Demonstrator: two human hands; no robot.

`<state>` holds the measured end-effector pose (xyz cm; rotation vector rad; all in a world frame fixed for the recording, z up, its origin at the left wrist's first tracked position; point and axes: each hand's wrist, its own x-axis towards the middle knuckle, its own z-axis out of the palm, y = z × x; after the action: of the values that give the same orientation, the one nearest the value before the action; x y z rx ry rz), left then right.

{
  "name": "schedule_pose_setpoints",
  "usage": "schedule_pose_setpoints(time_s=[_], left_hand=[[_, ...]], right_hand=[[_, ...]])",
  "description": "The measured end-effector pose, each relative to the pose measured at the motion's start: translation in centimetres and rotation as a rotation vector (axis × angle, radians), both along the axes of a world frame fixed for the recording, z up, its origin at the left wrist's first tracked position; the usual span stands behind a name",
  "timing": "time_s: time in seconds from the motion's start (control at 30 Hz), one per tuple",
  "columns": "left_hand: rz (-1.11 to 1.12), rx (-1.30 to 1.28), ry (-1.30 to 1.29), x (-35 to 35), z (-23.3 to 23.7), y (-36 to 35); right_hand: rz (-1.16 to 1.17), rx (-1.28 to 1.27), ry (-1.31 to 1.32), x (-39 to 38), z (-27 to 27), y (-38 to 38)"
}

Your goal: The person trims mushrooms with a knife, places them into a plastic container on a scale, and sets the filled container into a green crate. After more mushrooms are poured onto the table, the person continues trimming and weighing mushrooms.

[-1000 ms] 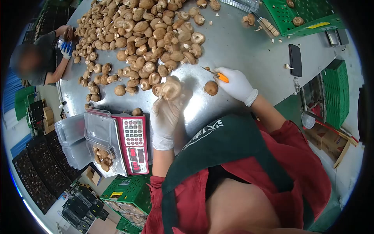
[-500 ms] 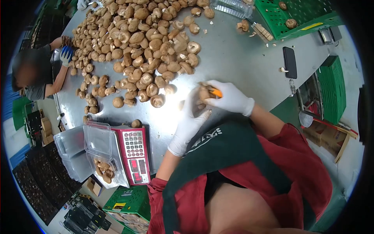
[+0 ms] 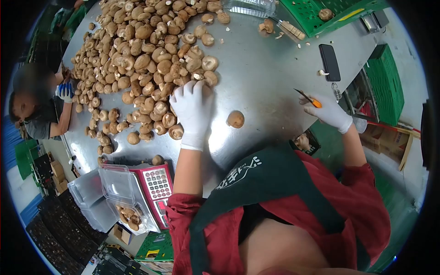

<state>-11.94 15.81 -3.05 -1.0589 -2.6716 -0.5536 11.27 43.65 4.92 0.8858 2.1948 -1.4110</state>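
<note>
My left hand, in a white glove, reaches over the near right edge of a big heap of shiitake mushrooms. Its fingers are stretched out on top of the mushrooms there; whatever lies under the palm is hidden. A single shiitake mushroom sits cap up on the metal table, between my two hands. Off to the right, past the table's near edge, my gloved right hand is closed around a small knife with an orange handle. Its thin dark blade points up and left.
Left of me stands a red scale with a clear plastic box of mushrooms on it. A green crate, a phone and a brush-like tool lie on the right of the table. A co-worker handles mushrooms across the heap.
My hands were together at a mushroom and have moved apart. The left went left to the heap, the right went right with the knife. A lone mushroom now lies on the table.
</note>
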Motion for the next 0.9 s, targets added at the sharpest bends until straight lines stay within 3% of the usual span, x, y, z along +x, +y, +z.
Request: schedule_pose_setpoints(time_s=[0.1,0.17,0.2,0.27,0.33,0.37,0.47,0.6,0.77,0.87,0.9], left_hand=[[-0.033,0.457,-0.266,0.4,0.1,-2.2],[0.124,0.713,-0.744,1.7,1.5,-3.8],[0.100,1.014,-1.034,2.4,0.7,-4.6],[0.107,1.343,-1.237,3.5,2.7,-4.4],[0.173,1.555,-1.359,3.9,2.4,-5.3],[0.129,1.725,-1.545,4.0,1.8,-5.9],[0.052,2.055,-1.918,4.3,0.9,-6.9],[0.142,2.035,-1.905,4.6,0.4,-7.2],[0.163,1.673,-1.675,4.5,1.3,-6.5],[0.158,1.483,-1.509,4.9,2.6,-6.1],[0.151,1.433,-1.467,5.1,2.9,-6.0]], right_hand=[[0.039,-0.001,0.129,-2.1,-2.8,-1.4],[0.113,0.044,0.240,-4.8,-4.3,-3.0],[0.154,0.068,0.296,-6.4,-5.0,-4.0],[0.129,0.002,0.373,-9.8,-6.1,-6.4],[0.134,0.165,0.550,-12.9,-8.1,-8.7],[0.135,0.245,0.637,-14.3,-8.8,-9.6],[0.226,0.465,0.618,-17.4,-9.4,-10.9],[0.275,0.504,0.508,-19.1,-10.1,-10.6],[0.287,0.392,0.630,-18.5,-11.2,-9.5],[0.148,-0.294,0.377,-16.9,-9.3,-9.3],[0.129,-0.373,0.329,-16.3,-8.5,-9.3]])
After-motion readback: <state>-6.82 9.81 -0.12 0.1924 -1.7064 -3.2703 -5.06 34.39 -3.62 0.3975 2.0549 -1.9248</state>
